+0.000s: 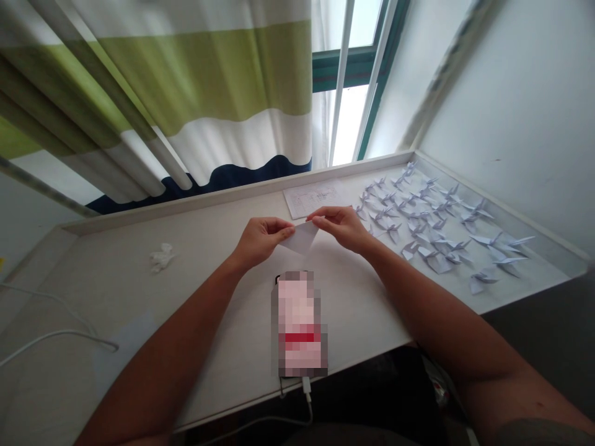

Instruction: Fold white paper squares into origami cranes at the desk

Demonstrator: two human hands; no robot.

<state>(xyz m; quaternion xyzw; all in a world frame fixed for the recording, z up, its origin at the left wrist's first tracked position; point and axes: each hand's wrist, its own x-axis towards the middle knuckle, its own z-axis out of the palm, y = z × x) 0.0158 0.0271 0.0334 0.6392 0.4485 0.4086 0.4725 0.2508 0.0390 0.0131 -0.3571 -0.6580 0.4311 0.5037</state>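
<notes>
A small folded white paper (303, 237) is held a little above the white desk (199, 272), between both hands. My left hand (260, 240) pinches its left corner with closed fingers. My right hand (341, 225) pinches its upper right edge, fingers closed too. The paper forms a triangle pointing down. Below the hands a phone (300, 323) lies flat on the desk, its screen blurred.
Several folded paper cranes (437, 226) lie spread over the right part of the desk. A printed sheet (312, 199) lies behind the hands. A crumpled white scrap (162, 256) sits at the left. White cables (56, 337) cross the left edge. Striped curtain (186, 93) and window stand behind.
</notes>
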